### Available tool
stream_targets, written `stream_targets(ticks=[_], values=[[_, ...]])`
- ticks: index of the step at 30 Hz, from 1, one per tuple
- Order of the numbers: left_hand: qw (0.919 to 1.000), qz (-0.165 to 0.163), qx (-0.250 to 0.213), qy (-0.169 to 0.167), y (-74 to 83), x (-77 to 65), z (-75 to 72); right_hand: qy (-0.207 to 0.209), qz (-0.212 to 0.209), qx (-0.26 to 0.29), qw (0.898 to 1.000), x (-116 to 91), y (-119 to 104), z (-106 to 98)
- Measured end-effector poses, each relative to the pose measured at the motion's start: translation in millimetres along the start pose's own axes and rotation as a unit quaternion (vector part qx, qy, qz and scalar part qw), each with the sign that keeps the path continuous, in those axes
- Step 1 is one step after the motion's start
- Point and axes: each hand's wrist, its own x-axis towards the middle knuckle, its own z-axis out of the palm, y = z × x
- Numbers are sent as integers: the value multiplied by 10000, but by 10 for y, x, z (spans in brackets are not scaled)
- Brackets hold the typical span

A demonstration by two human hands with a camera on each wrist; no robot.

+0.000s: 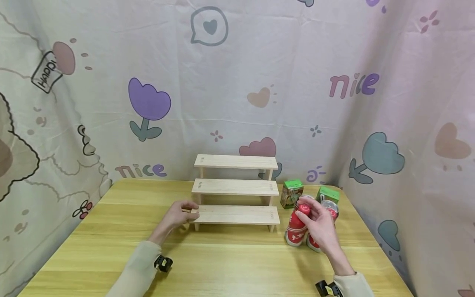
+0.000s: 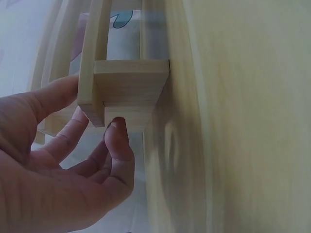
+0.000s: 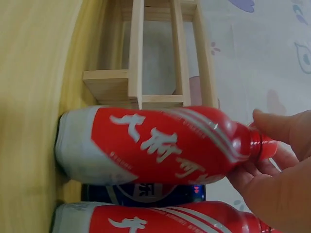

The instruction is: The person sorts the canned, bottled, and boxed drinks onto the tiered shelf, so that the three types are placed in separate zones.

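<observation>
A three-step wooden shelf (image 1: 233,214) stands on the table. My left hand (image 1: 178,214) grips the left end of its lowest board, thumb on top and fingers curled below the edge (image 2: 87,97). To the right of the shelf, my right hand (image 1: 322,227) holds a red-and-white bottle (image 1: 296,231) by its neck and red cap, with the thumb at the cap (image 3: 267,148). The bottle's base is close to the tabletop. A second red-and-white bottle (image 3: 146,218) stands beside it, partly hidden by my right hand in the head view.
Behind the bottles is a blue can (image 3: 146,194). One green-topped box (image 1: 292,194) stands right of the shelf, and another green-topped box (image 1: 328,193) sits further right near the table edge. A patterned curtain (image 1: 222,82) hangs behind the wooden table (image 1: 222,264).
</observation>
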Motion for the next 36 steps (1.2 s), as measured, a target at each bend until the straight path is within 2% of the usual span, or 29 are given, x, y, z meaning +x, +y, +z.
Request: stream_targets(ticks=[6, 13, 18, 26, 32, 36], values=[[9999, 90, 82, -29, -23, 15, -8, -272, 68, -378, 9989, -23, 46, 22], [9996, 232, 121, -134, -25, -10, -21, -578, 176, -1328, 9893, -84, 128, 72], [9998, 144, 111, -106, -12, -19, -17, -472, 141, -1321, 9900, -108, 167, 112], [9999, 102, 29, -87, -21, -29, -22, -167, 327, -1039, 9939, -62, 165, 183], [9999, 103, -7, -66, -39, -19, -15, -8, 215, -965, 9951, -7, 97, 151], [9999, 51, -31, -84, -37, -20, -17, -19, 273, -731, 9969, 21, 64, 118]])
